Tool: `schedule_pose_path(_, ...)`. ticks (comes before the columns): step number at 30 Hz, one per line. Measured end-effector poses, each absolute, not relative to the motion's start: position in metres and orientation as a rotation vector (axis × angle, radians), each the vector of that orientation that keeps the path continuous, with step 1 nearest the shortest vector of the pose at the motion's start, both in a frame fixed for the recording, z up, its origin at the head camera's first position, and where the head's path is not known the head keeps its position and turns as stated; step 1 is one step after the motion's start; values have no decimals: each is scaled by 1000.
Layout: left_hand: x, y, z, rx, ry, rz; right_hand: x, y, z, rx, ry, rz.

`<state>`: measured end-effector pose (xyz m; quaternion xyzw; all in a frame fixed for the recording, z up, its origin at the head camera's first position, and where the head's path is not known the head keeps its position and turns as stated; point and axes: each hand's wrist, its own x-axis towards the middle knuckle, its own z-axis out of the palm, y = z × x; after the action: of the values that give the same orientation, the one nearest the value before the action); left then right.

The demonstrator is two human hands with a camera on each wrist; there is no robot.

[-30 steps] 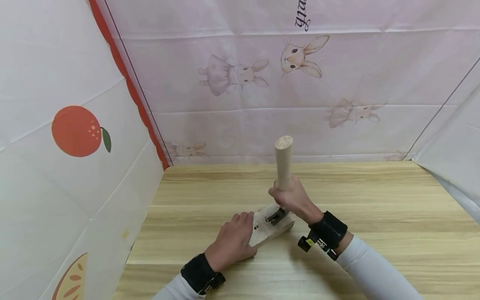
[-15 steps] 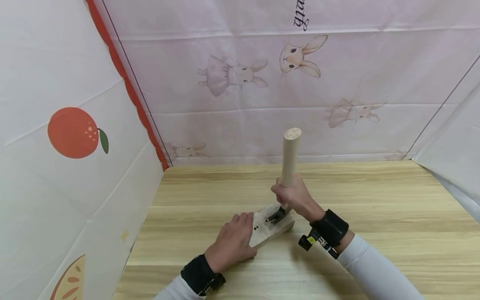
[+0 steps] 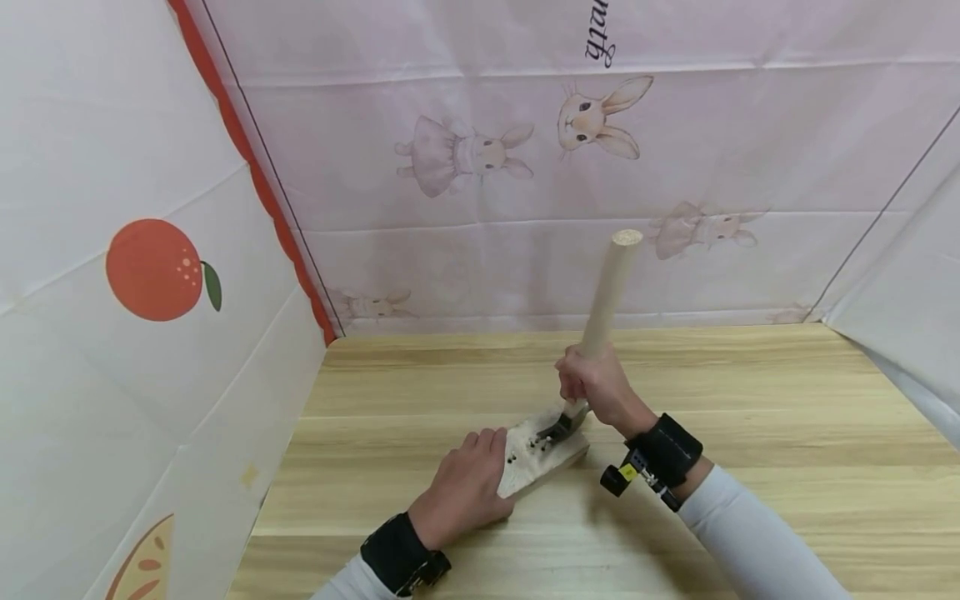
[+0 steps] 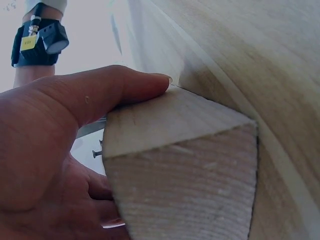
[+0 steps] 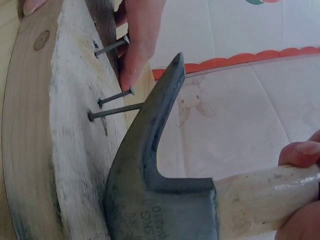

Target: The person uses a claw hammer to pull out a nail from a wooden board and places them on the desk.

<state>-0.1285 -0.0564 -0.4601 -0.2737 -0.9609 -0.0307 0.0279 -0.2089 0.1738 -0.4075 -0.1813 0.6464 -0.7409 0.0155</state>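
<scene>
A wooden block (image 3: 532, 473) lies at a slant on the table, its upper face whitish and worn. My left hand (image 3: 467, 479) grips its near-left end; in the left wrist view the thumb (image 4: 135, 87) lies along one side face. Several nails (image 5: 114, 46) stick up from the block. My right hand (image 3: 603, 390) holds a claw hammer (image 3: 609, 292) low on its pale wooden handle, close to the head. The dark hammer head (image 5: 160, 200) sits against the block's top, and its claw overlaps the shank of one nail (image 5: 117, 111) in the right wrist view.
The light wood-grain table (image 3: 720, 500) spreads around the block. A pinkish sheet with rabbit prints (image 3: 480, 275) hangs along the back edge, and a white sheet with fruit prints (image 3: 225, 392) stands at the left. Both wrists wear black camera straps (image 3: 663, 450).
The hammer handle has tipped over to the right, its end rising in the view. My right hand has shifted slightly right and away with it. The left hand and block stay put.
</scene>
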Motion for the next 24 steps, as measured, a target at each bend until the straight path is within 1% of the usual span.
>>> schedule_pose_path(4,-129,-57,-460,-842,-2977,-106,-215,178,-410,-631,1927,-2360)
schedule_pose_path(9,-130,-56,-460,-839,-2989,-116,-219,184,-412,-637,1841,-2392)
schedule_pose_path(24,-129,-56,-459,-841,-3015,-143,-225,194,-409,-520,1632,-2475)
